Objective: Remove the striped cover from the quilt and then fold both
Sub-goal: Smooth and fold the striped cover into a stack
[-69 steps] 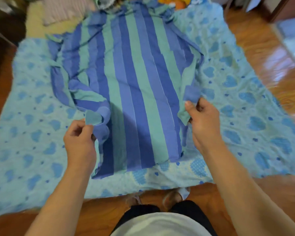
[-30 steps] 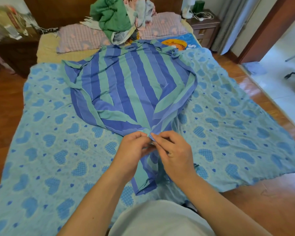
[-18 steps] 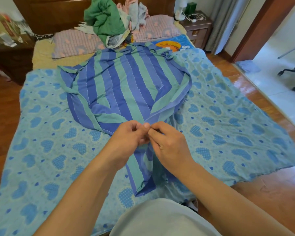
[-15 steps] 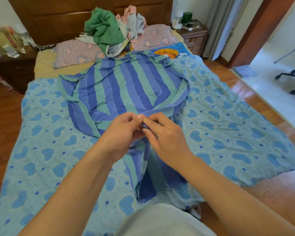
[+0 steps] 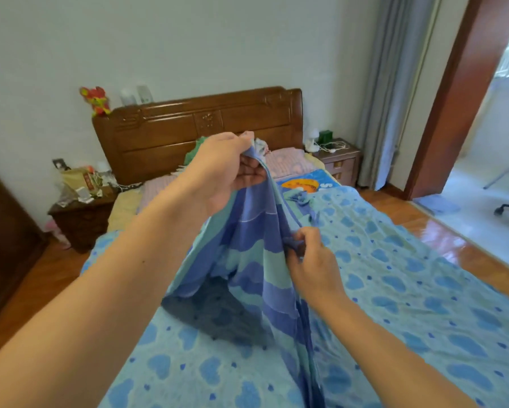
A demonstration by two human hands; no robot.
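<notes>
Spreading nearest across the bed: soft heart-print quilt [image 5: 409,290], pale blue with darker hearts. Gripped above it, striped cover [image 5: 256,260], thin cloth in blue and green bands, raised off the quilt and draping down in folds. Pinching its edge low, right hand [image 5: 312,260]; clutching its bunched top high, left hand [image 5: 229,169], hiding pillows behind. Farther back, carved wooden headboard [image 5: 197,128], cluttered nightstand [image 5: 82,213], grey curtain [image 5: 391,83].

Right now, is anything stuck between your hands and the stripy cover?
No. The left hand grips the striped cover up high, and the right hand pinches its edge lower down. Nothing visible lies between fingers and cloth.
</notes>
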